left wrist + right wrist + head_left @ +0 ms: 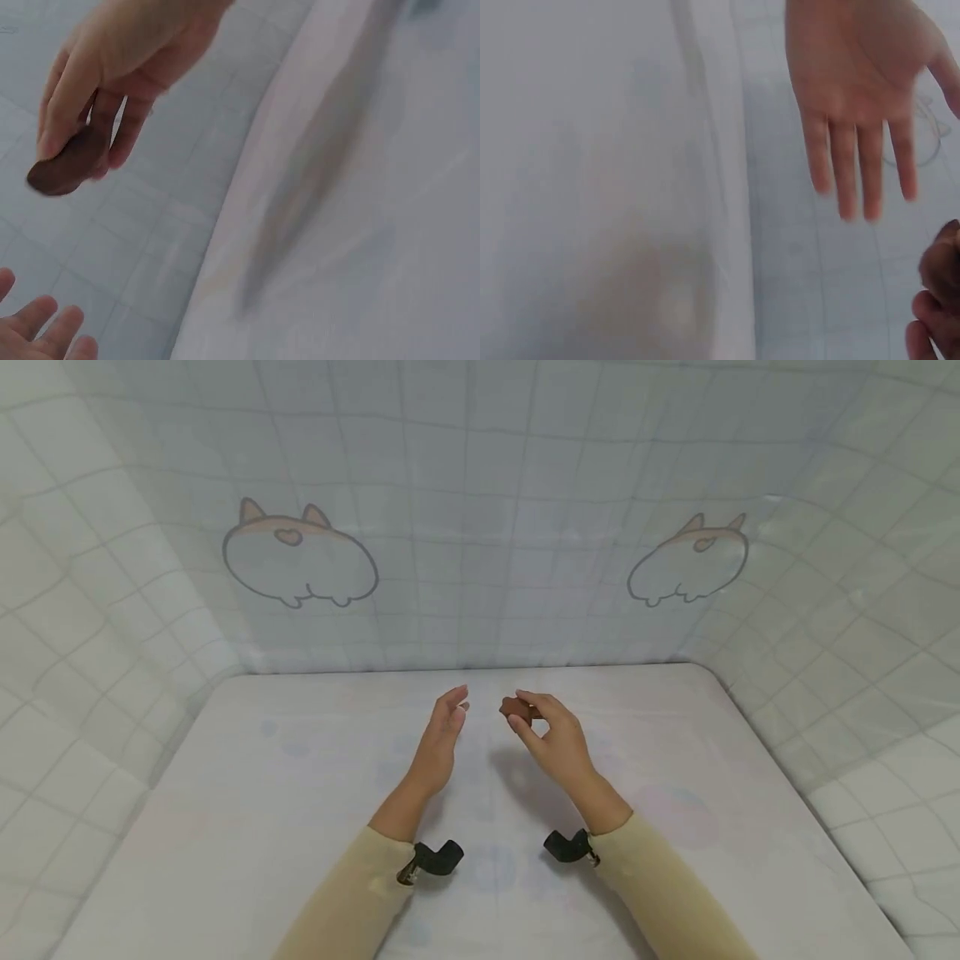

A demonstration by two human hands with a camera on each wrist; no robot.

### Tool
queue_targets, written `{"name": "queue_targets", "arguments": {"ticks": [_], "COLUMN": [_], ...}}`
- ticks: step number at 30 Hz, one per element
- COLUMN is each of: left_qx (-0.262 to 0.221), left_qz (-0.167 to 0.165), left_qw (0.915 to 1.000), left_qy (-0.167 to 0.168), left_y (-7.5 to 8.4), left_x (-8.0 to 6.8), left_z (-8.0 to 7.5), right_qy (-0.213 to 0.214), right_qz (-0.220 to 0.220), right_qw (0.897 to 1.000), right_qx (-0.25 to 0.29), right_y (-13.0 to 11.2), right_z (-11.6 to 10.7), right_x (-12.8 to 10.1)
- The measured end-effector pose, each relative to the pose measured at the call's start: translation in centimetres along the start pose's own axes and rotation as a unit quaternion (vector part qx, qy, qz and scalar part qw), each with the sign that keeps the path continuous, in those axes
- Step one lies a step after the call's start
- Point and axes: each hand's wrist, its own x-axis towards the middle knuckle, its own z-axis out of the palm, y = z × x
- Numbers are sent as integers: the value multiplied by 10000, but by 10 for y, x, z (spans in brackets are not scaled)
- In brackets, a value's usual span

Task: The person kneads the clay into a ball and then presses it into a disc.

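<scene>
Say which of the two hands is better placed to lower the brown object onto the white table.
The right hand, most likely: it pinches the brown object above the white table. The left hand is outstretched and empty, so it would probably need a handover first.

The left arm (348,893) and the right arm (671,893) are slanting forward and leaning in toward each other. The left hand (435,750) is hanging in the air and showing its palm to the other hand. Its four fingers (844,172) are pointing out straight, with little gaps between them, and its thumb (946,81) is sticking out to the side. The right hand (562,742) is hanging in the air too, and it is making a pinch. Its thumb and fingers are bending in toward each other. The two hands are facing each other, near but not touching.
</scene>
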Motion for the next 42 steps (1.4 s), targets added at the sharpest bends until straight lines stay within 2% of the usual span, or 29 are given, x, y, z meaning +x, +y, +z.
{"name": "queue_targets", "arguments": {"ticks": [3,6,9,13,16,24,28,32,35,38,42], "left_qx": [-721,-1460,-2333,-3371,-3777,-4428,-4626,-4666,-4613,-4465,-3853], "left_qz": [90,104,104,-1,-138,-277,-448,-647,-600,-442,-435], "left_qw": [9973,9890,9715,9376,9189,8881,8754,8719,8774,8892,9201], "left_qy": [73,204,397,854,1128,1198,1328,1339,1175,899,556], "left_y": [3,7,11,14,16,19,17,16,13,11,8], "left_x": [3,5,6,8,10,13,13,13,13,12,8], "left_z": [9,18,27,36,40,45,45,45,46,48,53], "right_qy": [135,200,251,329,350,-67,-95,172,559,891,864], "right_qz": [4,24,45,23,-16,-5,-227,-542,-604,-439,192], "right_qw": [9993,9979,9960,9936,9933,9953,9963,9963,9942,9905,9878], "right_qx": [357,620,859,1080,1102,963,828,649,686,951,1282], "right_y": [-7,-13,-19,-25,-29,-33,-31,-29,-30,-35,-40], "right_z": [9,18,26,33,38,46,46,43,41,40,44], "right_x": [-1,-2,-3,-4,-5,-8,-8,-6,-1,10,25]}}
